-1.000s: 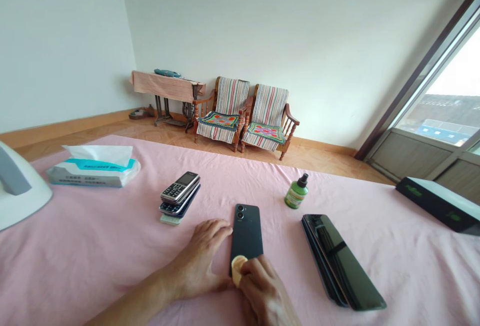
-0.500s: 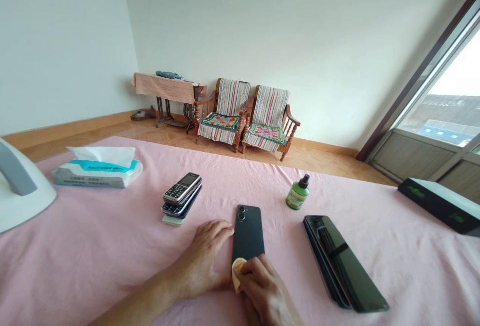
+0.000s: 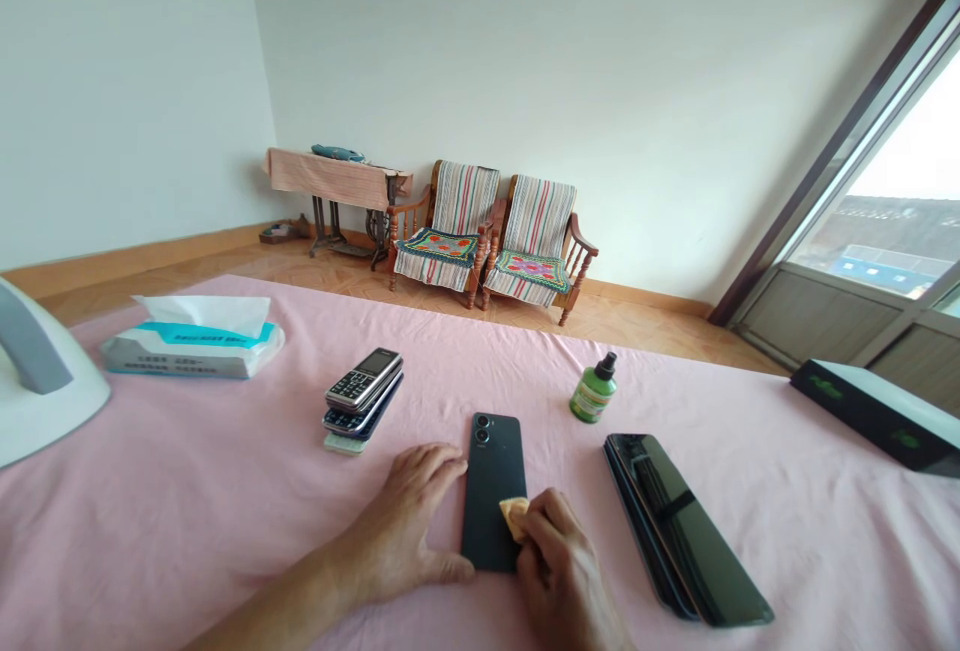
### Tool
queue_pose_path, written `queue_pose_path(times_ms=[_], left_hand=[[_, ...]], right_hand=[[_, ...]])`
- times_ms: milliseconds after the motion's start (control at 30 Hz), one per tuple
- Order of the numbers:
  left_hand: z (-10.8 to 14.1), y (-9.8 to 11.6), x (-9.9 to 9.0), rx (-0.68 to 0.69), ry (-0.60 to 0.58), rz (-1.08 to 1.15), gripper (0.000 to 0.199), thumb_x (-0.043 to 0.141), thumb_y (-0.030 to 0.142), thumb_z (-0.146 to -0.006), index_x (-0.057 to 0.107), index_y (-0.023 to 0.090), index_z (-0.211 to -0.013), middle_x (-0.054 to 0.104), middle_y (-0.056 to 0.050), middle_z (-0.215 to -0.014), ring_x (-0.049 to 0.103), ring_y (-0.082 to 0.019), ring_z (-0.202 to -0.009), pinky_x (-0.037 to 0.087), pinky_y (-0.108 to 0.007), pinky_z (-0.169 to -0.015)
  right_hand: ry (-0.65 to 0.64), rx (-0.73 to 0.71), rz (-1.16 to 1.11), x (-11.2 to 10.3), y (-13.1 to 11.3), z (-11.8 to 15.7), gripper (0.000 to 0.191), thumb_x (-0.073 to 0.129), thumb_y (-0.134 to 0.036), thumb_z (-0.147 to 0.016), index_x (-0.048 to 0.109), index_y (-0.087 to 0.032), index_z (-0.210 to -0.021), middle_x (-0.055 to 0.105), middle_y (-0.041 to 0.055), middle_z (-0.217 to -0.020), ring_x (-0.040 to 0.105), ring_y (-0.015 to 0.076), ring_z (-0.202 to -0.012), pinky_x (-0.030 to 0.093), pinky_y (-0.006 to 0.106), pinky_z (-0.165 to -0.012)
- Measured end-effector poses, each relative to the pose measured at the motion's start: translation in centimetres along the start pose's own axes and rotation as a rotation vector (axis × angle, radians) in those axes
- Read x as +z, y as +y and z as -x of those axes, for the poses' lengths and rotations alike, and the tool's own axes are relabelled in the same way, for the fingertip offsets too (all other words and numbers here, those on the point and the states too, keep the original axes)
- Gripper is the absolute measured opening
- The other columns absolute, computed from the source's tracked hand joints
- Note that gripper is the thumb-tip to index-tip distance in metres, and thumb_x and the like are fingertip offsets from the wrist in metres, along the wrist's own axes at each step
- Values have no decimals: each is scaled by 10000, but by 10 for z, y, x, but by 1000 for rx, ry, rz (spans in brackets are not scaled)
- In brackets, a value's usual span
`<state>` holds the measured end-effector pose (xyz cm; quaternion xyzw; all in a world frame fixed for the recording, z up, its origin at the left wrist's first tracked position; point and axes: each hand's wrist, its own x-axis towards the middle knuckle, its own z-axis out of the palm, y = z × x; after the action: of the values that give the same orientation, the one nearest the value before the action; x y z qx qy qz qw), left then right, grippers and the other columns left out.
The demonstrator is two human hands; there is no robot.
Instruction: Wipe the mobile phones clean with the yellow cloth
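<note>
A dark smartphone [image 3: 495, 476] lies back up on the pink cloth [image 3: 420, 621], its two camera lenses at the far end. Against its left edge rests my left hand [image 3: 405, 521], thumb and fingers apart, with the thumb by the phone's near left corner. My right hand [image 3: 559, 556] pinches a small yellowish cloth [image 3: 514, 518] on the phone's lower right part. Stacked keypad phones [image 3: 365, 386] lie beyond my left hand. To the right of my right hand, large smartphones [image 3: 686, 526] overlap each other.
A green spray bottle [image 3: 592, 391] stands beyond the large smartphones. At the left are a tissue pack [image 3: 195, 346] and a white, grey-handled object [image 3: 37, 371]. A black and white box [image 3: 877, 416] lies at the right edge. Two chairs [image 3: 480, 241] stand behind the table.
My right hand has moved the yellowish cloth from the phone's near left corner to its right side, slightly farther up. My left hand has stayed nearly in place.
</note>
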<state>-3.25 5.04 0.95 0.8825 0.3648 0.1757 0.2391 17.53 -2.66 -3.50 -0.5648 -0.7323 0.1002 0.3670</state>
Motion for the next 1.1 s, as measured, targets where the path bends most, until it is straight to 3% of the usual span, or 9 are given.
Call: queue_pose_path(times_ms=[167, 400, 533, 733, 900, 1033, 1100], left_hand=[[0, -2, 1, 23, -8, 0, 836, 783, 580, -599, 496, 211, -1292, 471, -121, -1340, 396, -349, -1243, 299, -495, -1057], [1, -2, 0, 9, -25, -19, 851, 790, 579, -597, 493, 196, -1296, 466, -122, -1345, 392, -343, -1248, 301, -475, -1063], [0, -3, 1, 2, -18, -14, 848, 789, 584, -588, 505, 199, -1288, 471, -119, -1343, 392, -350, -1247, 297, -483, -1063], [0, 0, -1, 16, -13, 4, 833, 782, 585, -591, 504, 231, -1291, 476, -115, -1342, 400, -359, -1242, 289, -503, -1058], [1, 1, -2, 11, -25, -5, 848, 782, 588, -597, 492, 221, -1304, 468, -123, -1347, 396, -359, -1245, 291, -500, -1061], [0, 0, -1, 12, -26, -23, 848, 773, 598, -602, 498, 203, -1300, 472, -128, -1340, 403, -358, -1237, 298, -490, -1061], [0, -1, 0, 13, -24, -34, 855, 773, 603, -598, 498, 202, -1301, 470, -127, -1342, 403, -359, -1237, 299, -487, -1061]], right_hand=[[49, 23, -14, -1, 1, -10, 445, 333, 52, -754, 579, -176, -1047, 515, 76, -957, 554, 182, -843, 462, 268, -726], [-1, 17, -11, -2, -2, -4, 358, 366, 46, -736, 597, -174, -896, 506, 56, -853, 539, 177, -770, 462, 269, -686], [-16, 1, 38, 0, -3, -5, 481, 347, 78, -713, 610, -190, -1014, 521, 72, -922, 529, 190, -832, 470, 282, -741], [-41, 7, 56, -1, 6, -27, 511, 376, 50, -796, 591, -250, -1150, 547, 58, -947, 539, 191, -832, 468, 261, -718], [6, 0, 81, 0, 14, -44, 465, 387, 17, -841, 592, -272, -1143, 550, 47, -935, 538, 191, -824, 454, 256, -712], [-46, -29, 146, -8, 9, -54, 455, 386, 16, -837, 575, -255, -1150, 567, 62, -951, 530, 203, -836, 447, 268, -696], [-66, -42, 208, -11, 4, -60, 402, 400, 18, -821, 603, -226, -1067, 576, 71, -914, 520, 211, -806, 441, 283, -673]])
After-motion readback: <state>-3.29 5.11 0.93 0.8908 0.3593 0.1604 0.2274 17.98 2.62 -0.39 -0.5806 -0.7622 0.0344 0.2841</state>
